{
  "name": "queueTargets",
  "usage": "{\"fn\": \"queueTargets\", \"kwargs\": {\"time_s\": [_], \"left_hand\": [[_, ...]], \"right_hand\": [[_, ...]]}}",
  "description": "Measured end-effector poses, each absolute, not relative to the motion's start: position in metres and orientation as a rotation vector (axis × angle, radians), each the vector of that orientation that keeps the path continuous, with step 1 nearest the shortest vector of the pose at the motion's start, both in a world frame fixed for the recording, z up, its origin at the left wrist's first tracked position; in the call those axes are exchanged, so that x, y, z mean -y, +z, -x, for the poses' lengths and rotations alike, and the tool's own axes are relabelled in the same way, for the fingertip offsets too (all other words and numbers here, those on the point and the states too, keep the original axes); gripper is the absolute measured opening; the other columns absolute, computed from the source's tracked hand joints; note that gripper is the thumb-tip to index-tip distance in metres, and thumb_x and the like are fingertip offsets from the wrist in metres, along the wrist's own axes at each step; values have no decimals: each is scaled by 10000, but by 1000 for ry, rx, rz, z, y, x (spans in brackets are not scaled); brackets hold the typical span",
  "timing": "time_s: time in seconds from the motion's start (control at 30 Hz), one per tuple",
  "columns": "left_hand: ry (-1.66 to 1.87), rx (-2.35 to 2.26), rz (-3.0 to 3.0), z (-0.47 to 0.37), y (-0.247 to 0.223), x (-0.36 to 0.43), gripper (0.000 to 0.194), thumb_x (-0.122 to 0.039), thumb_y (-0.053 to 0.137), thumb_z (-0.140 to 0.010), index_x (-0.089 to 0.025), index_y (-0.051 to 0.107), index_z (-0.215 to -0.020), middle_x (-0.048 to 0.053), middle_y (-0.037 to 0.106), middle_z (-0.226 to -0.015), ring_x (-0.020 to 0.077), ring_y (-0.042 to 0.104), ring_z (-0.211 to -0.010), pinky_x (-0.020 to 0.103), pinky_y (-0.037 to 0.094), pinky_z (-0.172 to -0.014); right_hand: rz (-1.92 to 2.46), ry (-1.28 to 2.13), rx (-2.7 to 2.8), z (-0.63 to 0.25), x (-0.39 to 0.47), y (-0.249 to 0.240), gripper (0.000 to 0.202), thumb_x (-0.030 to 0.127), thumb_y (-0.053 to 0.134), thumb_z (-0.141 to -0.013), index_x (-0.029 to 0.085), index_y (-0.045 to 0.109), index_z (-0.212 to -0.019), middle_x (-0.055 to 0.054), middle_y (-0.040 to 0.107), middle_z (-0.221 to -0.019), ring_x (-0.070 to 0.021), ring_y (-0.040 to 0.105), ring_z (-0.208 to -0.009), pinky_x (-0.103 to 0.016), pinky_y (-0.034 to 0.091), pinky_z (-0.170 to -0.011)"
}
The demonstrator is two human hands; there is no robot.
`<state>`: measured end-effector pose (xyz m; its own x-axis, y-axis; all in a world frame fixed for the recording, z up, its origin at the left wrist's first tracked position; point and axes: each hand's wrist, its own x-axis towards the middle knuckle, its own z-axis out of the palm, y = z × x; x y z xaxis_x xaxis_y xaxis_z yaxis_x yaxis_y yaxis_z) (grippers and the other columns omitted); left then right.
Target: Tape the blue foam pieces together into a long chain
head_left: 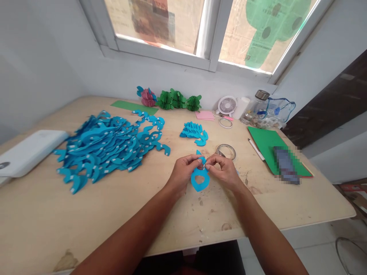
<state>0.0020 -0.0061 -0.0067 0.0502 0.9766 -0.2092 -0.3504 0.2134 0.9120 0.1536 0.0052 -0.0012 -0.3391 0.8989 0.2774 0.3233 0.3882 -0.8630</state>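
Note:
Near the front middle of the wooden table, a blue paper piece (pixel 200 182) with a ring-shaped lower part hangs from the fingers of both hands. My left hand (pixel 185 172) pinches its upper part from the left. The fingertips of my right hand (pixel 223 170) are closed at its right side, beside a tiny white spot. Just beyond the hands lies a small group of blue curved papers (pixel 192 131). A large heap of blue paper pieces (pixel 106 143) with white squares spreads over the table's left half.
A white box-like device (pixel 33 152) sits at the left edge. Tape rolls (pixel 235 152), a pen (pixel 256 149) and green sheets (pixel 268 143) are at right. Green paper shapes (pixel 176 100), a fan (pixel 227 105) and a glass bottle (pixel 255 107) stand along the wall.

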Motion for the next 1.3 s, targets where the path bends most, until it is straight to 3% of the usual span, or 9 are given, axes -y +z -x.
{"fn": "queueTargets", "kwargs": {"time_s": [0.23, 0.73, 1.3], "left_hand": [[1134, -1008, -832, -1, -8, 7, 141, -271, 673, -599, -150, 651, -668, 23, 647, -674, 122, 564, -611, 222, 421, -538], [1186, -957, -728, -7, -16, 7, 248, -291, 738, -565, -144, 680, -755, 61, 689, -743, 172, 619, -691, 289, 487, -642], [1253, -1015, -727, -13, -14, 10, 243, -303, 738, -572, -121, 678, -721, 65, 680, -700, 153, 599, -635, 279, 495, -600]], "right_hand": [[1206, 939, 1698, -152, -6, -4, 59, 217, 575, -722, 177, 604, -690, -2, 602, -670, -132, 515, -645, -268, 397, -634], [1203, 909, 1547, -144, -7, -11, 90, 269, 620, -702, 182, 642, -687, -48, 643, -777, -180, 577, -758, -307, 438, -682], [1127, 766, 1538, -140, -3, -7, 84, 240, 632, -718, 205, 677, -656, -52, 646, -760, -186, 605, -778, -341, 474, -761]]}}
